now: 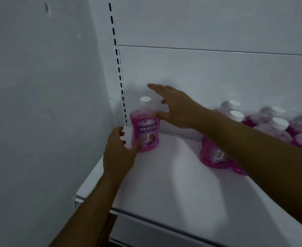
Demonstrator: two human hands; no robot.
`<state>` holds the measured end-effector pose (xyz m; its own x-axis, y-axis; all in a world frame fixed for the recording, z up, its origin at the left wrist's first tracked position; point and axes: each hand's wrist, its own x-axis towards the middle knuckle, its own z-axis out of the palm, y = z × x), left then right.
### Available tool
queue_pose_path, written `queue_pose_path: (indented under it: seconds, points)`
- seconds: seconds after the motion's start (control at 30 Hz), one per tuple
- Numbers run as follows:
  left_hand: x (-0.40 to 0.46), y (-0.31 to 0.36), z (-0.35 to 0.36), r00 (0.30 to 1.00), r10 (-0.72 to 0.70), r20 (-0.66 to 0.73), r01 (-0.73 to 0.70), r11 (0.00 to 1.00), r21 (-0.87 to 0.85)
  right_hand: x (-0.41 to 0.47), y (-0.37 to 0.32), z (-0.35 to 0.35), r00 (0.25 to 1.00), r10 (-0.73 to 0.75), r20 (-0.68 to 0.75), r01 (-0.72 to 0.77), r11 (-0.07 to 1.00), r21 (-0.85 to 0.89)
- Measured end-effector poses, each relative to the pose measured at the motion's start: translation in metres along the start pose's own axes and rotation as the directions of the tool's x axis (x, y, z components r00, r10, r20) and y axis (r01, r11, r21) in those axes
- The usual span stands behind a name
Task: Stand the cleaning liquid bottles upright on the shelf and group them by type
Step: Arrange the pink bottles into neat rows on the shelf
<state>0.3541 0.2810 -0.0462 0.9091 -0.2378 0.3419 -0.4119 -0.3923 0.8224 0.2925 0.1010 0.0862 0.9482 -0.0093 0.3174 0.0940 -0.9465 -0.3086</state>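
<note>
Upright now, bottle [145, 127] stands in shelf [164, 175] corner, starting a group. Left hand [119, 152] and right hand [175, 107] flank it, fingers spread, holding nothing, likely steadying it.

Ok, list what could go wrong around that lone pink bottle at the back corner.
1. Both hands flank the pink bottle: the left hand near its base, the right hand by its shoulder. A careless nudge could tip it.
2. The right forearm crosses over the bottle group; drawing it back might knock one.
</note>
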Motion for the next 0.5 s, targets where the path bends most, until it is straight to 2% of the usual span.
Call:
queue_pose_path:
  seconds: [0.07,0.17,0.27,0.5]
  points:
    - [0.003,-0.001,0.003,0.996,0.004,0.095,0.001,0.999,-0.053,0.003,-0.001,0.003,1.0,-0.031,-0.002,0.031,1.0,-0.007]
    - [0.009,-0.003,0.007,0.992,0.038,0.124,-0.028,0.996,-0.083,0.001,-0.002,0.001,1.0,-0.023,0.013,0.023,1.0,-0.012]
    - [0.017,-0.001,0.014,0.983,0.055,0.174,-0.04,0.995,-0.09,-0.005,0.0,-0.007,1.0,0.021,0.022,-0.021,1.0,-0.012]
    - [0.027,0.016,0.056,0.949,0.137,0.286,-0.121,0.99,-0.07,-0.022,0.021,-0.037,0.985,0.172,0.02,-0.165,0.969,-0.182]
